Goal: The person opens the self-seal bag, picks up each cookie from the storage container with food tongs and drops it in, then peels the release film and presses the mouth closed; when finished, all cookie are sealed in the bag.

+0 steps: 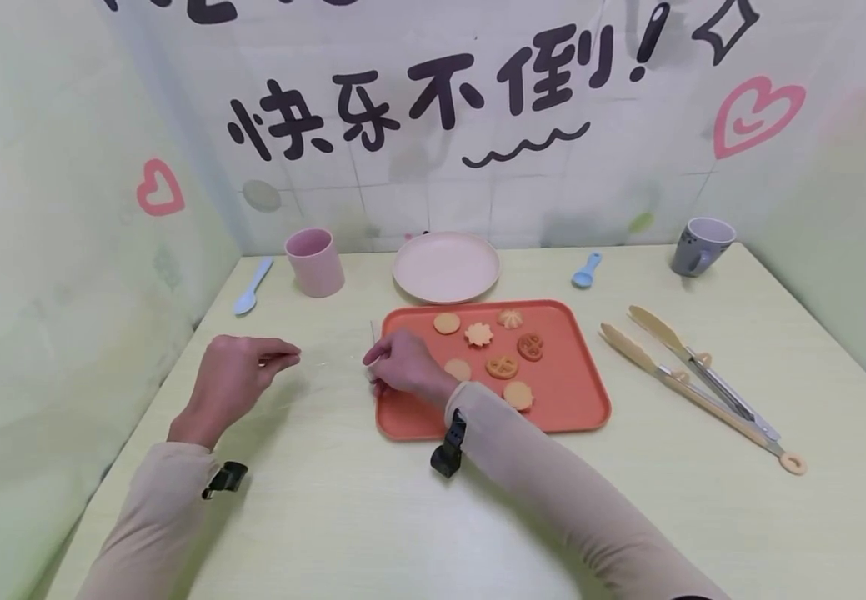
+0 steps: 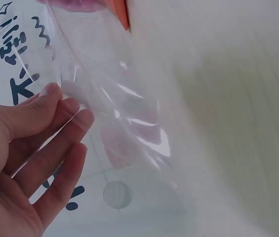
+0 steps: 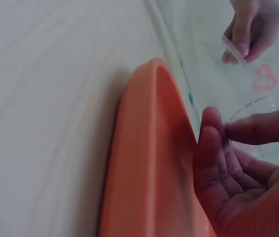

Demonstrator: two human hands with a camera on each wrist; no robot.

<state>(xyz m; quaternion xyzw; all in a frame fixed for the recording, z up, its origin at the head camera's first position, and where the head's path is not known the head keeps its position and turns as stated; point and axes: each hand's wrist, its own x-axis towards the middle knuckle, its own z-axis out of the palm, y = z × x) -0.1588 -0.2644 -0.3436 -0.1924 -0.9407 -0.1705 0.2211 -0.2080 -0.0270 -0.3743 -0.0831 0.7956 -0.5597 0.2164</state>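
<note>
A clear plastic bag (image 2: 134, 116) is stretched between the two hands over the table, its film catching bright reflections in the left wrist view. My left hand (image 1: 228, 383) pinches one edge of it between thumb and fingertips. On the opposite side, my right hand (image 1: 408, 367) pinches the bag between thumb and forefinger, above the left end of an orange tray (image 1: 571, 375). Small printed lettering on the film shows by the right thumb in the right wrist view. Several cookies (image 1: 479, 335) of different shapes lie on the tray, one partly behind the right hand.
Behind the tray lies a pale pink plate (image 1: 446, 267). A pink cup (image 1: 315, 262) and a blue spoon (image 1: 252, 286) are at the back left. To the right are tongs (image 1: 695, 379), a small blue scoop (image 1: 586, 271) and a grey mug (image 1: 703, 247).
</note>
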